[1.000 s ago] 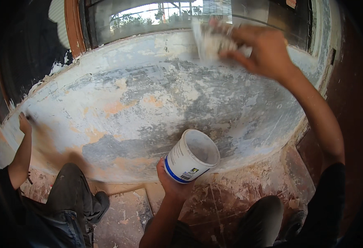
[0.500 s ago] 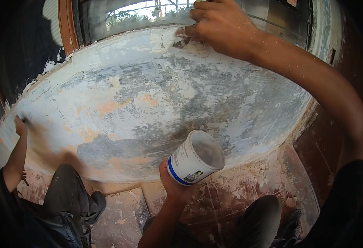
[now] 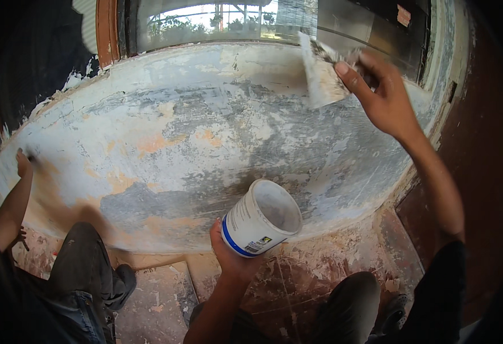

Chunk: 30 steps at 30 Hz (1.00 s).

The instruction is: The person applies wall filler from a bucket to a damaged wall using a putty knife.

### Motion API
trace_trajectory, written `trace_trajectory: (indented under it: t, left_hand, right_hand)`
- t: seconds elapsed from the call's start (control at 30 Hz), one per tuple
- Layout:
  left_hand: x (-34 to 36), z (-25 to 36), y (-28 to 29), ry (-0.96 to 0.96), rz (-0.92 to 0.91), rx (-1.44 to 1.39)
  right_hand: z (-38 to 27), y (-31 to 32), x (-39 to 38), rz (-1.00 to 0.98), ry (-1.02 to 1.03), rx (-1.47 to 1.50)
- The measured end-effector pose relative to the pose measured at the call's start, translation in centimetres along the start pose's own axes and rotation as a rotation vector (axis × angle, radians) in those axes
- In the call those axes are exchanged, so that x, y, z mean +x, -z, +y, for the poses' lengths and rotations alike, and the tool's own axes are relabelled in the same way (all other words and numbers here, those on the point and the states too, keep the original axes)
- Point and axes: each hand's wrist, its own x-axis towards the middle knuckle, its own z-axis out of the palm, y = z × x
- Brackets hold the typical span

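Observation:
My left hand [image 3: 232, 259] grips a white plastic tub [image 3: 261, 218] with a blue band, its open mouth tilted toward the wall. My right hand [image 3: 381, 92] is raised at the upper right and holds a wide putty knife [image 3: 321, 70] smeared with white filler. The blade lies against the patchy white, grey and orange wall [image 3: 205, 143] just below the window sill.
Another person crouches at the left, a hand [image 3: 23, 163] pressed to the wall and a knee in dark trousers [image 3: 78, 258] on the floor. A window [image 3: 222, 20] with a brown frame runs along the top. The reddish tiled floor [image 3: 297, 281] is spattered with filler.
My right hand has swept the putty knife along the top of the wall, first left, then back to the right and slightly lower. The tub has stayed nearly still.

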Motion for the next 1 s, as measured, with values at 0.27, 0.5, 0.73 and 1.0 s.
trace_trajectory:
  t: [0.27,0.5,0.73,1.0]
  left_hand:
    - [-0.5,-0.2,-0.3,0.000,-0.020,0.003]
    - [-0.7,-0.4,-0.5,-0.007,-0.044,0.017]
    - [-1.1,-0.1,-0.2,-0.131,-0.030,0.191]
    - [-0.6,-0.4,-0.5,-0.099,-0.061,-0.016]
  right_hand:
    - [2.8,-1.9,-3.4,-0.684,-0.471,1.451]
    - [2.8,-1.1,-3.9,-0.691,-0.415,1.464]
    - [0.8,1.1,-5.9,-0.233,0.040,1.514]
    - [-2.8,-2.9,-9.6,0.167,-0.748,1.362]
